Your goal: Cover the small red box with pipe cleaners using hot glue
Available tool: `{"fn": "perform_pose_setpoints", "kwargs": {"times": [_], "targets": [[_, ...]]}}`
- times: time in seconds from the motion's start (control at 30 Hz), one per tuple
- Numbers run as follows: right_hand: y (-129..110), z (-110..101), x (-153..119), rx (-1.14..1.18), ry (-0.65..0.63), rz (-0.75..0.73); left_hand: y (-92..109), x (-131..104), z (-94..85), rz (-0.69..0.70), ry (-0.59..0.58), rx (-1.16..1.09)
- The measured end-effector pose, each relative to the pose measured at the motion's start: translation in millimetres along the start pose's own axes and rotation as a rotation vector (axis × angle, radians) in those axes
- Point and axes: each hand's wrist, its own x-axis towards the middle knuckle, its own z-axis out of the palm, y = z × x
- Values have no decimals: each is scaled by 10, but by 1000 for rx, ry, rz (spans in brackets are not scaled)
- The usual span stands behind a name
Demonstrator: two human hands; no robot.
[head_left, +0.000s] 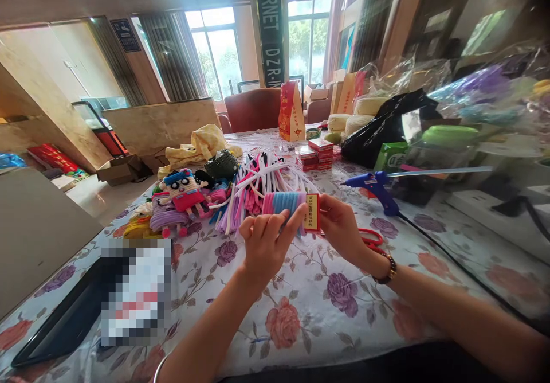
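A small box wrapped in pink, blue and lilac fuzzy stems (287, 202) is held above the table, its red and yellow printed end bare on the right. My left hand (267, 239) is on its left and front side, fingers bent over the wrapping. With fingertips pinched, my right hand (341, 225) grips the printed end. Behind the wrapped box lies a pile of pink, white, lilac and black fuzzy stems (262, 176). Red-handled scissors (372, 237) lie partly hidden behind my right wrist.
Stem dolls (183, 191) sit at the left, near a dark tray (64, 314). Red boxes (320, 152) are stacked behind. A blue glue gun (378, 187) with a cord lies right, before a black bag (378, 133). The tablecloth (240, 325) is floral.
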Motion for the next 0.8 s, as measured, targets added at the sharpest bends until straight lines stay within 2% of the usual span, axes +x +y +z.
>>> {"fn": "perform_pose_setpoints", "kwargs": {"times": [0.33, 0.57, 0.8], "targets": [[91, 70, -70, 59, -29, 48, -43, 17, 7, -56, -113, 8], [141, 130, -125, 142, -54, 96, -100, -44, 68, -70, -239, -138], [130, 161, -155, 269, -49, 191, -107, -90, 101, -99, -305, -246]]}}
